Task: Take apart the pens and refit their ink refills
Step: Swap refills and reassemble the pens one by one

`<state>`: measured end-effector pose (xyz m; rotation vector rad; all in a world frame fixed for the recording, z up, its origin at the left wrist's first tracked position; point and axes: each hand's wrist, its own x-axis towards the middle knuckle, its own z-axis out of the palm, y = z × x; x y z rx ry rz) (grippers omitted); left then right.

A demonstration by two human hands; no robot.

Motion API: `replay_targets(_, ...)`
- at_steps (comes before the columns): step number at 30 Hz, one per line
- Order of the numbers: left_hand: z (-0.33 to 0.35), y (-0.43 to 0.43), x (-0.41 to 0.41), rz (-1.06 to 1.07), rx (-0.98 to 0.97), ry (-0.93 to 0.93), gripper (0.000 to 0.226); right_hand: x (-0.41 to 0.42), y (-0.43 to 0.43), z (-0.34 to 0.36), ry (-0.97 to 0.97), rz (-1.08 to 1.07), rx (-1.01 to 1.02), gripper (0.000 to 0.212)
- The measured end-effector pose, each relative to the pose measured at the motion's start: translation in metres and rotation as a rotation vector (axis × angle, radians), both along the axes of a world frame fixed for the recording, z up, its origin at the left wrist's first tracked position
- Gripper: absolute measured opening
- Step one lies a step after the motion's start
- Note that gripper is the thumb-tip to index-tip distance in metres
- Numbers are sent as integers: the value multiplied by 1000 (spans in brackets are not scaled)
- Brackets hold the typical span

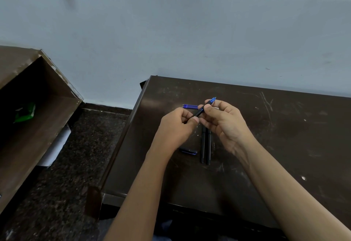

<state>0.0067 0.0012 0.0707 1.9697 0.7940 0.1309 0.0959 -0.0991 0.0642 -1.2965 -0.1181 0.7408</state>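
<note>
**Black slim pen [199, 112], blue grip**

My left hand [176, 125] pinches its barrel, my right hand [224, 121] its blue end, over the scratched dark desk [275, 136]. Beyond the pen lie thin blue refills [190, 106]; nearer than it, two black barrels [202, 146] and a black-blue cap [188, 151].

Both hands [176, 125] [222, 119] grip pen [204, 109] over desk [284, 127].

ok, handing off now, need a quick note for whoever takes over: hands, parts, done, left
Left hand grips the black barrel of a pen; right hand pinches its blue tip end.
Blue refills lie on the table beyond the hands; two black pen bodies and a cap lie nearer.
Done: held pen uncapped.
Left: likely unscrew it, swap the refill, then the other two.
</note>
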Motion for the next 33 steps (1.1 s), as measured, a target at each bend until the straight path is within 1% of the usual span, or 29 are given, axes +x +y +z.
replay_targets(3, -1, 0, 1, 11, -13, 1, 16, 1, 0, 0, -4, 0, 2, 10)
replay_targets(6, 2, -1, 3, 36, -123, -13, 32, 0, 0, 0, -10, 2, -2, 9)
replay_targets(7, 3, -2, 3, 38, -146, -18, 34, -1, 0, 0, -9, 3, -3, 9)
replay_targets(9, 5, -2, 2, 19, -113, -20, 28, -1, 0, 1, -11, 5, -5, 8)
replay_targets(11, 3, -1, 1, 5, -27, -15, 18, -1, 0, 1, -15, 5, -5, 10)
replay_targets(13, 1, 0, 1, 18, 30, -11, 13, -1, 0, 1, -17, 5, -3, 10)
replay_targets(15, 2, 0, 2, 30, 18, -13, 15, -2, 0, 2, -18, 7, -6, 9)
replay_targets(18, 3, 0, 3, 37, -70, -9, 31, -2, 0, 2, -22, 12, -12, 9)
replay_targets(20, 4, -1, 2, 29, -92, -19, 29, -2, 0, 2, -25, 11, -20, 9)
replay_targets(23, 3, 0, 0, 15, 26, -35, 17, -1, 0, 2, -23, 10, -27, 10)
replay_targets(25, 3, 1, 0, 35, 63, -34, 14, -1, 1, 2, -27, 12, -38, 10)
replay_targets(26, 3, 1, 0, 41, 62, -30, 15, -2, 1, 2, -29, 12, -41, 10)
replay_targets(28, 3, 0, 1, 37, 38, -12, 26, -2, 0, 3, -33, 13, -38, 10)
replay_targets(30, 4, 0, 1, 35, -23, -6, 33, -2, 0, 3, -43, 18, -41, 11)
replay_targets(32, 4, -1, 0, 25, -56, -23, 29, -3, 0, 3, -49, 23, -48, 10)
replay_targets(33, 4, -1, 0, 18, -33, -28, 25, -3, 0, 3, -46, 23, -47, 10)
